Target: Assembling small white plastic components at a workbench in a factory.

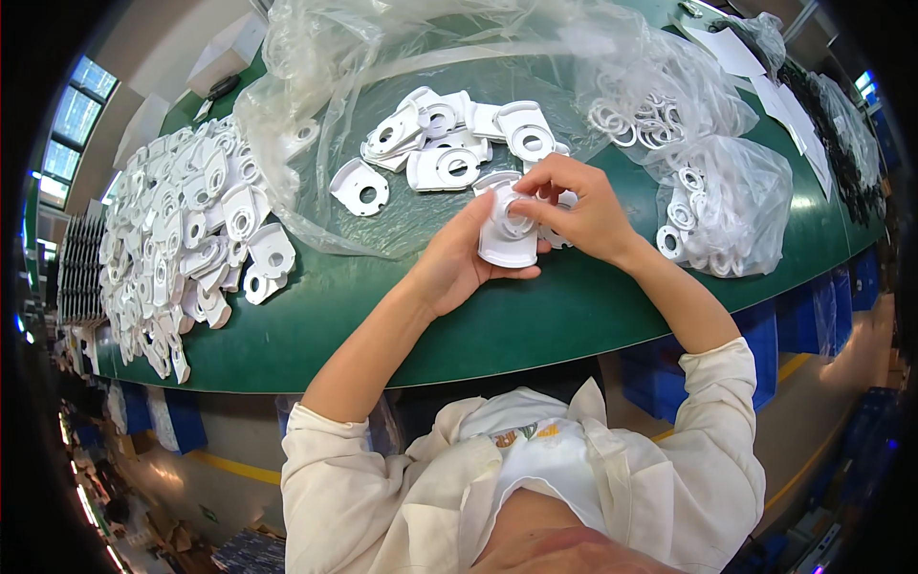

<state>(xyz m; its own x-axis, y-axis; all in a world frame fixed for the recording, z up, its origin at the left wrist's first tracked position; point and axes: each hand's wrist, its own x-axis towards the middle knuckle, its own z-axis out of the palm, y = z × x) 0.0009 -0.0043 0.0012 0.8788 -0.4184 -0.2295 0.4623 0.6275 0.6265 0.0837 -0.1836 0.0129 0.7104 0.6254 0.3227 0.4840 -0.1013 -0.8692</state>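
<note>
My left hand [451,251] is closed around the side of a white plastic cover plate [508,251], with its thumb on the upper face and fingers beneath. A white plastic ring [513,224] sits at the plate's round opening. Over it my right hand [581,206] bends in a pinch, thumb and fingertips at the ring's edge. The fingers partly hide the ring, so whether it is fully seated is unclear. Just beyond my hands, several similar white plates [448,143] lie loosely on clear plastic sheeting.
A large heap of white plates [182,230] covers the left of the green table [382,330]. Toward the right, two clear bags [751,206] hold white rings [655,120]. Papers [789,115] lie along the far right edge. Blue bins [660,373] stand below the table.
</note>
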